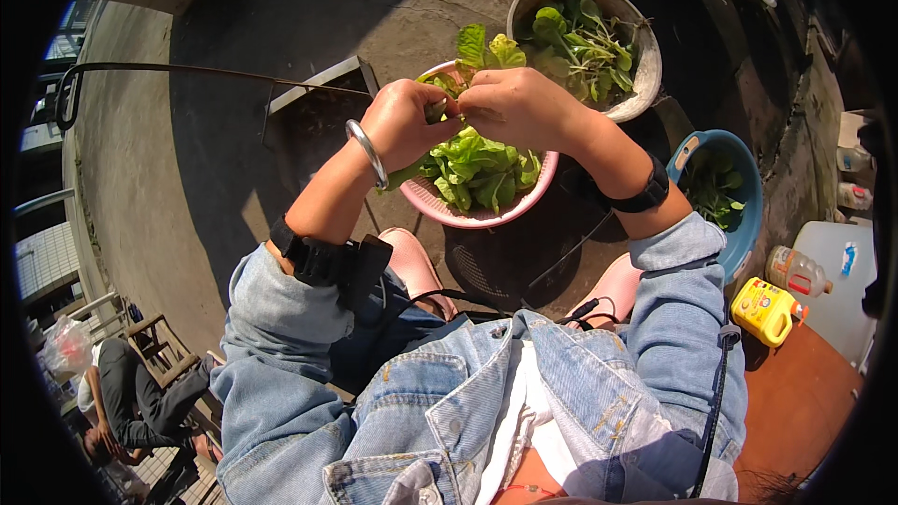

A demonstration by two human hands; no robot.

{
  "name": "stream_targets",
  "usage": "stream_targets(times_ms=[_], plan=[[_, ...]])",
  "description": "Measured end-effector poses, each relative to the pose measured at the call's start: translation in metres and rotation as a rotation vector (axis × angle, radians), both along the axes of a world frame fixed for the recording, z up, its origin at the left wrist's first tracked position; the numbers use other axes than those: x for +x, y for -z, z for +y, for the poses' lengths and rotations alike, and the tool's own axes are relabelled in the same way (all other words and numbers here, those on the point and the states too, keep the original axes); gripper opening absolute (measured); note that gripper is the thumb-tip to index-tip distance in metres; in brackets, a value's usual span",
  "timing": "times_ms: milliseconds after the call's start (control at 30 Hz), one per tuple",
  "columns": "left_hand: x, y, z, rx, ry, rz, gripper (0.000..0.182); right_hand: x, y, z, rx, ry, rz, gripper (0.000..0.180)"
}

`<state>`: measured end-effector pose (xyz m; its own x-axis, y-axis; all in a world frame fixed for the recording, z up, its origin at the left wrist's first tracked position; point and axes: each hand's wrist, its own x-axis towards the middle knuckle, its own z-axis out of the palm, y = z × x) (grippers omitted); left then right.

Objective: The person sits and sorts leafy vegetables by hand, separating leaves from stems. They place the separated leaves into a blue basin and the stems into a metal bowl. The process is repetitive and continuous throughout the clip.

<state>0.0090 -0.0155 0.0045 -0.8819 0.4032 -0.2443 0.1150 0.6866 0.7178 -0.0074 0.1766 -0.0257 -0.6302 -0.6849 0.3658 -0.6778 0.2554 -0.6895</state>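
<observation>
My left hand [403,116], with a silver bangle at its wrist, is closed around the stem end of a leafy green [436,110]. The fingertips of my right hand [519,106] pinch at the same spot, close to the left fingers; exactly what they grip is hidden. Yellowing leaves [491,49] stick up behind the right knuckles. Both hands are above a pink plastic colander [484,222], in which loose green leaves [484,172] are heaped.
A pale round basin [649,77] of stemmed greens stands beyond the right hand. To the right are a blue basin [751,203] with greens, a yellow jug [761,312] and a clear bottle [796,271]. A long-handled metal dustpan [323,84] lies left. A person [133,393] sits lower left.
</observation>
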Motion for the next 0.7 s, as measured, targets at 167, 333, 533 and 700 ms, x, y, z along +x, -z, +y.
stream_targets(times_ms=[167, 333, 533, 700], plan=[[0.003, -0.004, 0.002, -0.124, 0.054, 0.248, 0.017, -0.002, 0.007, -0.006, -0.073, 0.038, -0.122, 0.014], [0.002, -0.003, 0.005, 0.137, -0.018, 0.292, 0.016, -0.011, 0.028, -0.001, -0.454, -0.018, -0.888, 0.014], [-0.012, -0.011, -0.013, 0.788, -0.387, -0.227, 0.018, -0.054, 0.066, 0.075, -0.927, -0.001, -1.181, 0.011], [-0.022, -0.015, -0.047, 1.095, -0.554, -0.438, 0.014, -0.063, 0.098, 0.148, 0.661, 0.802, 0.491, 0.027]])
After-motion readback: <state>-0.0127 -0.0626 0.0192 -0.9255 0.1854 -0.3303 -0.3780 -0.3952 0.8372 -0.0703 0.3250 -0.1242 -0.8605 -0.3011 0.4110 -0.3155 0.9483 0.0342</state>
